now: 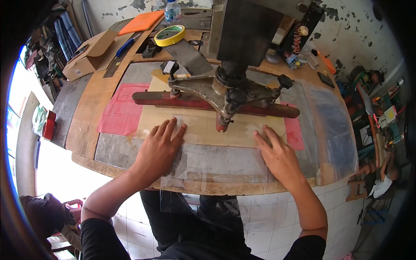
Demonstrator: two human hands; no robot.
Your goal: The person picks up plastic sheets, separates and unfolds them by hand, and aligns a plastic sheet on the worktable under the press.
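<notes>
At the back left of the wooden surface (pixel 82 119) sits a cardboard box (pixel 86 63), with a blue tool (pixel 126 46) just beside it. Nearer the front lies a pink sheet (pixel 123 106); an orange sheet (pixel 141 22) lies at the back. Then comes the left grip (pixel 158 143), palm down and unclenched, fingers spread near the left end of a tan panel (pixel 195 132). Behind it, a yellow tape roll (pixel 170 42) rests in front of a bottle (pixel 172 11).

In the middle, a clear sheet (pixel 221 162) stretches between the 2 hands, over the panel's front part and toward the surface's front edge. Above the panel, a press with a 3-armed bracket (pixel 227 93) carries a long red bar (pixel 149 99); I cannot tell whether bar and panel touch. The right grip (pixel 277 154) also lies palm down, fingers extended, by the panel's right end. A 2nd pink sheet (pixel 294 136) and clear film (pixel 340 134) finish the right side.
</notes>
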